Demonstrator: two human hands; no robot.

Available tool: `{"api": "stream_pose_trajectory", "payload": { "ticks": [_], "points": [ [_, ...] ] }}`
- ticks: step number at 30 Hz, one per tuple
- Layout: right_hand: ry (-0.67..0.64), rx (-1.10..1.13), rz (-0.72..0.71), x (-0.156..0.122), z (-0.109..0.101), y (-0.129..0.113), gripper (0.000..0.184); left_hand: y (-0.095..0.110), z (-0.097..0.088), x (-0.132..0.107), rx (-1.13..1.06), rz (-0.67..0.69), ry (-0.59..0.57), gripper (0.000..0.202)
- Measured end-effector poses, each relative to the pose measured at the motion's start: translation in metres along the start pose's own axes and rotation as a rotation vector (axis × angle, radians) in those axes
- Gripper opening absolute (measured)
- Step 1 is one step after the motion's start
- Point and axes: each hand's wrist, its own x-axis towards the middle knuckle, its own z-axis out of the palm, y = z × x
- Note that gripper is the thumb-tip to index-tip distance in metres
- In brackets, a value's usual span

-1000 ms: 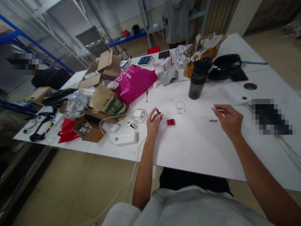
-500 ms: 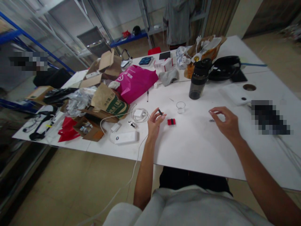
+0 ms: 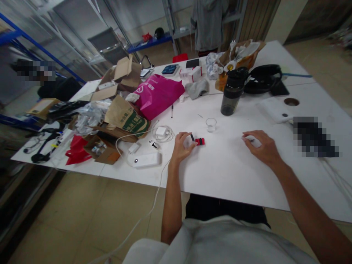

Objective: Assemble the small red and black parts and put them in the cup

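Observation:
My left hand (image 3: 182, 145) rests on the white table (image 3: 231, 172) with its fingers pinched on a small black piece (image 3: 192, 138), set against the left end of a short row of red and black pieces (image 3: 200, 141). My right hand (image 3: 260, 146) lies palm down on the table to the right, fingers curled over small metal bits that are hidden beneath them. A small clear glass cup (image 3: 211, 124) stands just beyond the row.
A dark water bottle (image 3: 232, 91) stands behind the cup. Left of my hand lie a white charger with coiled cable (image 3: 162, 134), a white power strip (image 3: 145, 160), paper bags, a pink bag (image 3: 158, 93) and cardboard boxes. Black headphones (image 3: 262, 79) lie at the back right.
My left hand came down from above the table and brought the black piece to the end of the red and black row. My right hand dropped flat over the metal bits.

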Motion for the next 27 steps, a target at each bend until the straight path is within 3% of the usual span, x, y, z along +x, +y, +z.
{"api": "stream_pose_trajectory", "payload": {
  "ticks": [9, 27],
  "points": [
    [-0.041, -0.045, -0.005, -0.005, 0.004, 0.007, 0.024, -0.017, -0.009, -0.005, 0.085, 0.029, -0.081, 0.053],
    [-0.075, -0.069, 0.05, -0.006, 0.004, 0.006, 0.025, -0.012, -0.008, -0.004, 0.098, 0.001, -0.108, 0.055]
  ]
}}
